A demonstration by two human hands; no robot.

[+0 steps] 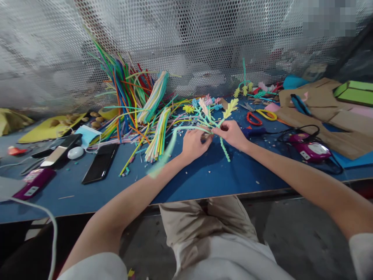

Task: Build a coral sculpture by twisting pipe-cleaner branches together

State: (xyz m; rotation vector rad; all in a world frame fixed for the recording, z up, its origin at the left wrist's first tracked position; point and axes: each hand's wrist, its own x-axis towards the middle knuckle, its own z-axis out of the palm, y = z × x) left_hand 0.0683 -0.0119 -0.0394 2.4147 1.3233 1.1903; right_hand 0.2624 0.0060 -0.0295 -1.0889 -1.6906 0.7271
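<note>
Over the middle of the blue table, my left hand (196,144) is closed with fingertips and thumb on a pale green pipe cleaner (175,134), whose loose end curves out to the left over my forearm. Right beside it, my right hand (233,134) pinches a green pipe-cleaner stem (225,149) with a yellow leaf-like tip (230,108) above the fingers and a twisted end below. The fingertips of both hands nearly meet, and the exact join is hidden. Just behind them lie pink and blue pipe-cleaner flowers (204,105).
Bundled pipe cleaners (159,134) and a tall multicoloured heap (125,89) stand left. A black phone (100,164) lies nearer. To the right are scissors (262,115), a purple device (311,148) with a cord, and brown card (335,132). A perforated metal screen (180,46) rises behind.
</note>
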